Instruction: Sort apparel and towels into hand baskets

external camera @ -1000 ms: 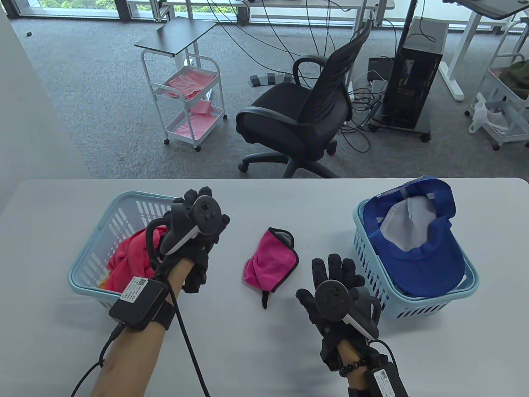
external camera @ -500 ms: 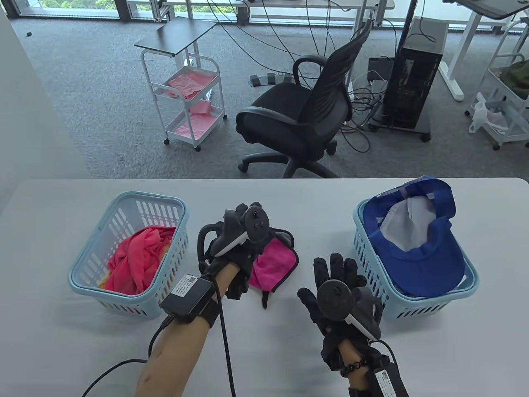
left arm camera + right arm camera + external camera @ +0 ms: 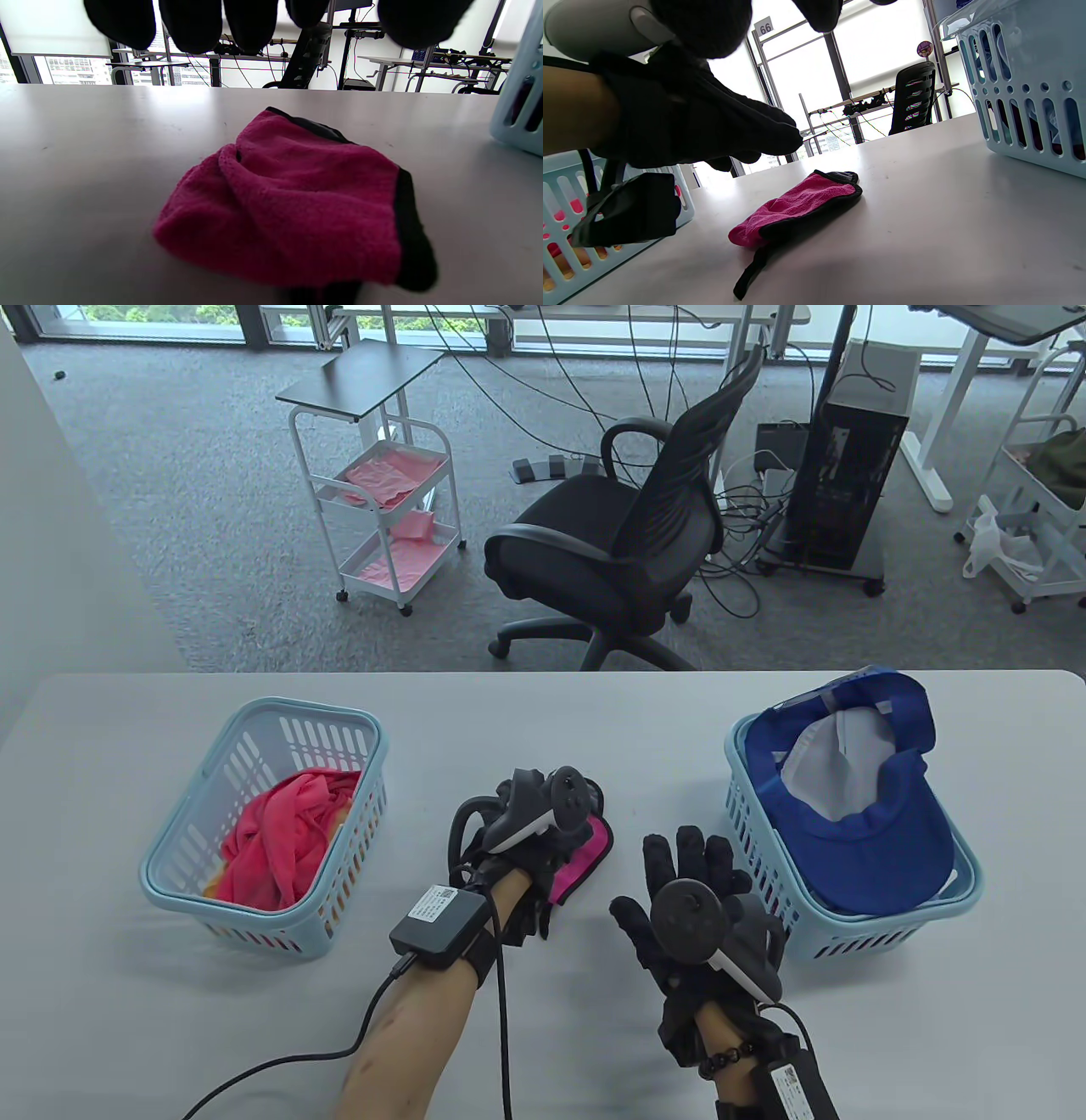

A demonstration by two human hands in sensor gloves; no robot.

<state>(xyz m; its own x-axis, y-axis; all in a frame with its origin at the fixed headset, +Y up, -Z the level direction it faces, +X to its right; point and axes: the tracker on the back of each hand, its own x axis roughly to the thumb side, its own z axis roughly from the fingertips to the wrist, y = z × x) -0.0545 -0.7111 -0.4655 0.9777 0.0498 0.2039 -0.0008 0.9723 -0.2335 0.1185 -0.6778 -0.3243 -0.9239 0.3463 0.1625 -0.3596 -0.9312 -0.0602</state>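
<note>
left hand (image 3: pixel 543 827) moves from left basket (image 3: pixel 182 848) to over towel (image 3: pixel 585 861) | grip spread, empty | right hand (image 3: pixel 691 891), 4 o'clock of towel, flat, empty | towel pickup next

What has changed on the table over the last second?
The left hand left the rim of the left basket and swung right to hover over the pink towel, fingers straight above it, not gripping it yet. The towel lies flat on the table where it was. The right hand stayed open beside the right basket, and the blue cap did not move.
</note>
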